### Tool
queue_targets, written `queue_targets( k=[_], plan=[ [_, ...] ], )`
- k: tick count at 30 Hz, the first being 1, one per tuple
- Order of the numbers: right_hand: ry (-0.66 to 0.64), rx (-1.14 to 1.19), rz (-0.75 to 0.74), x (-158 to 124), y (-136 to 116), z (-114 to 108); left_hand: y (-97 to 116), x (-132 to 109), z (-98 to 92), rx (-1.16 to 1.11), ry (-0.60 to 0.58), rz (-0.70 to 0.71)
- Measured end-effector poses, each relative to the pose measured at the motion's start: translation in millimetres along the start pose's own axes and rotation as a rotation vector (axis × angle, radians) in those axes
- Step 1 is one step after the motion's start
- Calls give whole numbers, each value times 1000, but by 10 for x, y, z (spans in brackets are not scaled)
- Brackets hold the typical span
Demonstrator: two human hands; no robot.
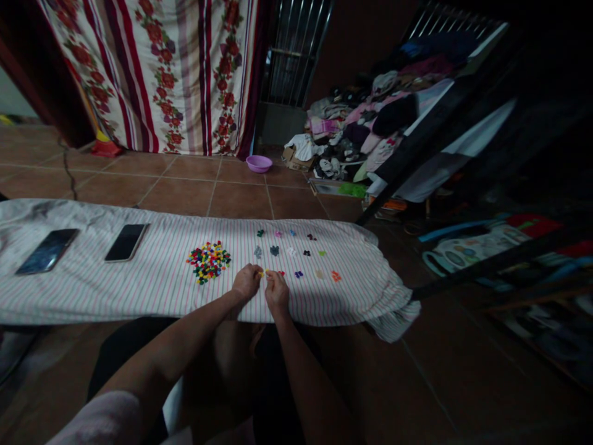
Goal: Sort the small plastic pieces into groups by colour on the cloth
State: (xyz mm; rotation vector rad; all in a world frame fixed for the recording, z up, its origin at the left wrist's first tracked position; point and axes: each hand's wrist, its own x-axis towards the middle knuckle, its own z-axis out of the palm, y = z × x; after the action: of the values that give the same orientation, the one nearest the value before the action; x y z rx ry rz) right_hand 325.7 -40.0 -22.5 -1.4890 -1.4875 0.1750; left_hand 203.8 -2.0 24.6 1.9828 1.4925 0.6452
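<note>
A striped cloth [139,284] lies spread on the tiled floor in front of me. On it sits a heap of small coloured beads [209,260]. To its right, little sorted clusters of beads [296,253] lie in rows by colour. My left hand [246,282] and my right hand [277,290] meet near the cloth's front edge, fingers pinched together on a small yellow bead [263,273] between them.
Two dark phones [126,241] [47,250] lie on the cloth's left part. A purple bowl [259,163] stands on the floor behind. A pile of clothes [365,130] and a dark bed frame [440,136] fill the right. A floral curtain [176,68] hangs at the back.
</note>
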Motion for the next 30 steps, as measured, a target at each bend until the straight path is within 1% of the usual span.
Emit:
queue_targets(
  k=[10, 18, 23, 27, 30],
  plan=[
    [-1, -7, -15, -5, -17, -15, -67, -43, -34, -22, 20, 4],
    [11, -25, -42, -2, -26, -13, -143, -170, -164, 27, 37, -24],
    [21, -16, -51, 8, 4, 5, -288, -268, -334, 104, 82, -89],
    [31, -28, -67, 9, 33, 20, -434, -338, -544, 182, 143, -154],
    [38, -26, -81, 8, 37, 20, -523, -371, -704, 235, 160, -179]
  ],
)
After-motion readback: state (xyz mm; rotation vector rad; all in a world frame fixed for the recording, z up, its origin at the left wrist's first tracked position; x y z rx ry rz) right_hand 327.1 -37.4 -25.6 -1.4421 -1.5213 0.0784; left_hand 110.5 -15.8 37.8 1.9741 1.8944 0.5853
